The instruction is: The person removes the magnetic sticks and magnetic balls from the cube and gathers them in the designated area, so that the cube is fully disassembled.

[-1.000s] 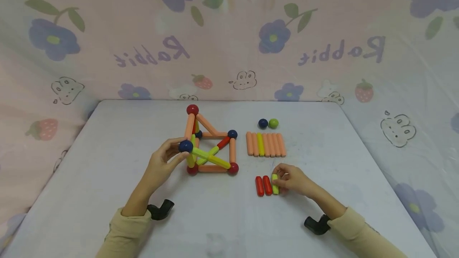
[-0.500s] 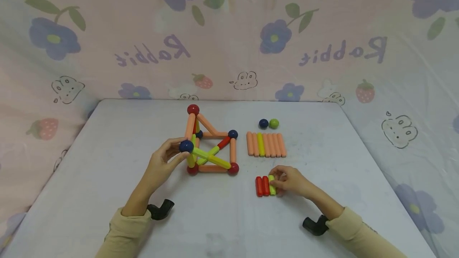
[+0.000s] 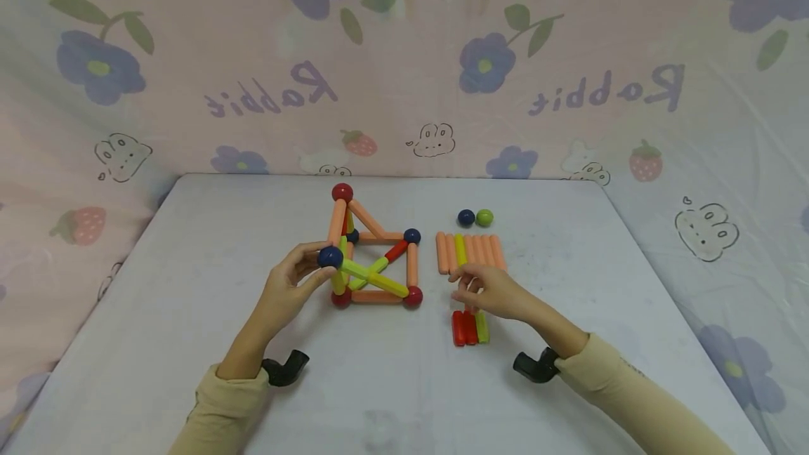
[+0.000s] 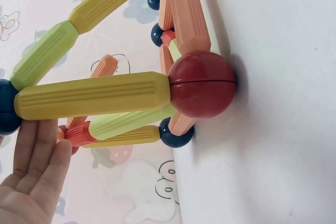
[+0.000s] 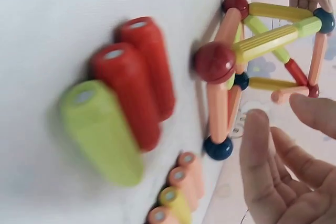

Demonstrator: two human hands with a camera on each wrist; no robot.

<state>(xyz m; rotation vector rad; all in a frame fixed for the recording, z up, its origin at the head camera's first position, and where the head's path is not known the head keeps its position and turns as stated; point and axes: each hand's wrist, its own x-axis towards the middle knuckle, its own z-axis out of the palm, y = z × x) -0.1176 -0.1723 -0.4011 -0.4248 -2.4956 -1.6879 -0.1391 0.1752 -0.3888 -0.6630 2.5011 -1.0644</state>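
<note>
My left hand [image 3: 292,279] holds the dark blue ball [image 3: 330,257] at the raised near corner of a magnetic stick-and-ball frame, thumb and fingers on either side. In the left wrist view its fingers [image 4: 39,153] lie by the end of a yellow stick [image 4: 94,95]. The frame has red corner balls [image 3: 413,296] and peach sticks [image 3: 376,297] at its base. My right hand [image 3: 489,291] hovers with loosely bent fingers and nothing in them. Below it, a short green stick [image 3: 483,328] lies beside two short red sticks [image 3: 464,328].
Behind the right hand lies a row of peach sticks [image 3: 488,248] with one yellow stick [image 3: 461,248] among them, partly covered by the hand. A dark blue ball [image 3: 465,217] and a green ball [image 3: 484,217] sit farther back. A patterned cloth [image 3: 392,104] hangs beyond the white table [image 3: 240,223].
My right hand has slid the short green stick left against the red ones, let go, and moved up and left toward the row. My left hand stays on the blue ball.
</note>
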